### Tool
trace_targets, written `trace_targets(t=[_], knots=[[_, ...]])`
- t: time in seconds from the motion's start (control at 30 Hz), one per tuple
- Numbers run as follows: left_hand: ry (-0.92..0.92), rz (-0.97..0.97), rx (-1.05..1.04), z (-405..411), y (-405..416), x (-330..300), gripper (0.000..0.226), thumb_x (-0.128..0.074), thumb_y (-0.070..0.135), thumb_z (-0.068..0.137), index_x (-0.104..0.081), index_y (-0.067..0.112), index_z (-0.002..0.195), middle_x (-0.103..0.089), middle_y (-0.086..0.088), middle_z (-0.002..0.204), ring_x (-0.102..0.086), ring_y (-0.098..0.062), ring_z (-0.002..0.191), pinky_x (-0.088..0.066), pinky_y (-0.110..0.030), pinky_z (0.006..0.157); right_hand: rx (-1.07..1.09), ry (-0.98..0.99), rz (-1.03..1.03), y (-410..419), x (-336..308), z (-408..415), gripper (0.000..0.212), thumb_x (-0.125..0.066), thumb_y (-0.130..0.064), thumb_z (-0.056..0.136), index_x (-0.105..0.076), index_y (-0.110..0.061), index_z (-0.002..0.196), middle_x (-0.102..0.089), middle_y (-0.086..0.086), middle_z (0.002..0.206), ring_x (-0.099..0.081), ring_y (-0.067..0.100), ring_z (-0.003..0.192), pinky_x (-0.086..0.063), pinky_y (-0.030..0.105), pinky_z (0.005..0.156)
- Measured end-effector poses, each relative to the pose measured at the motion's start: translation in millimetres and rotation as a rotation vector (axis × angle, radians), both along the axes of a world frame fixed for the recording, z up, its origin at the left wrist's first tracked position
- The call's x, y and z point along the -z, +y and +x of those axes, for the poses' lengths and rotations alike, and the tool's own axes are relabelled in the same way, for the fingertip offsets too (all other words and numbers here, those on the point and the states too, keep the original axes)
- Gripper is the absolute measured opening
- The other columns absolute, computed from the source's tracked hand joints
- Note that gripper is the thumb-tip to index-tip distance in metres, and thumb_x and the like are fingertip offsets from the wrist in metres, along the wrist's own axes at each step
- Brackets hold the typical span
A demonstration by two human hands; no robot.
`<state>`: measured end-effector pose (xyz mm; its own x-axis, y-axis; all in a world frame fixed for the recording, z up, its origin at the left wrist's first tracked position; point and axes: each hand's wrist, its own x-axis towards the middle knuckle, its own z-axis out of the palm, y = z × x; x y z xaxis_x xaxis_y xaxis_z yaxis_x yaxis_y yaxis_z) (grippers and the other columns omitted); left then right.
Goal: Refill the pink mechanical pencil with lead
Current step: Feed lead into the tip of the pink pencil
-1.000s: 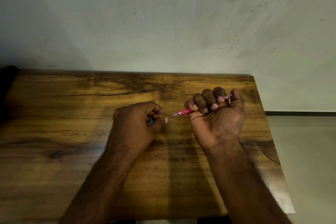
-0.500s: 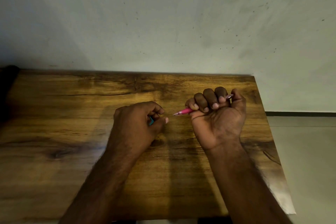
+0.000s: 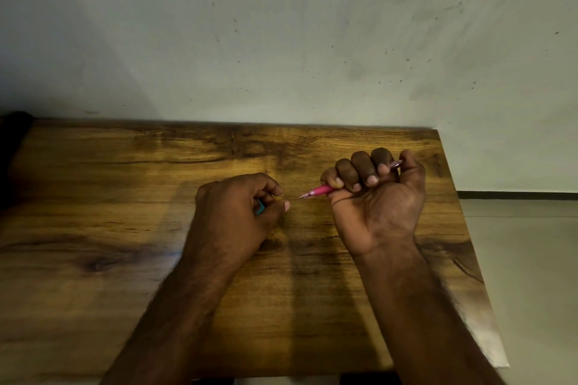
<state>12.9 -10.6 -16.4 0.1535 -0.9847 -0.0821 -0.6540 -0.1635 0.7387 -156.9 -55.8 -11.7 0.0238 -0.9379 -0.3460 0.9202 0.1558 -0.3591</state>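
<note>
Gripped in the right hand [image 3: 377,197] right of centre frame, the pink mechanical pencil [image 3: 319,190] was held in a closed fist, its tip pointing left, its cap end by the thumb. It was judged light, stiff and slick, best held mid-barrel; any lead would be brittle. A small teal object [image 3: 260,207] was pinched in the curled left hand [image 3: 239,212], left of the tip. Nothing was seen between them on the wooden table [image 3: 125,259].
</note>
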Motion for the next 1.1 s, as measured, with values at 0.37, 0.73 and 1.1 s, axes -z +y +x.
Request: trace_targets(t=[0.37, 0.73, 1.1], knots=[[-0.001, 0.013, 0.006, -0.3, -0.1, -0.7, 0.016, -0.082, 0.043, 0.079, -0.074, 0.040, 0.092, -0.068, 0.024, 0.076, -0.062, 0.006, 0.079, -0.054, -0.052, 0.091, 0.001, -0.010, 0.007, 0.7, 1.5, -0.1, 0.049, -0.032, -0.049, 0.100, -0.038, -0.018, 0.062, -0.030, -0.003, 0.051, -0.024, 0.014, 0.051, -0.028, 0.030, 0.057], [0.010, 0.002, 0.011, 0.3, 0.7, 0.4, 0.017, -0.083, 0.042, 0.079, -0.076, 0.037, 0.094, -0.068, 0.022, 0.076, -0.063, 0.005, 0.078, -0.054, -0.051, 0.091, 0.008, 0.005, -0.002, 0.4, 0.5, -0.4, 0.047, -0.032, -0.045, 0.099, -0.037, -0.019, 0.060, -0.028, -0.003, 0.051, -0.023, 0.014, 0.050, -0.028, 0.030, 0.056], [0.019, 0.011, 0.006, -0.5, -0.8, 1.4, 0.016, -0.083, 0.042, 0.079, -0.074, 0.039, 0.092, -0.068, 0.023, 0.075, -0.062, 0.004, 0.079, -0.053, -0.055, 0.091, 0.003, -0.015, 0.007, 0.4, 0.0, -0.4, 0.049, -0.031, -0.047, 0.100, -0.038, -0.019, 0.061, -0.029, -0.003, 0.052, -0.024, 0.014, 0.050, -0.028, 0.030, 0.057]])
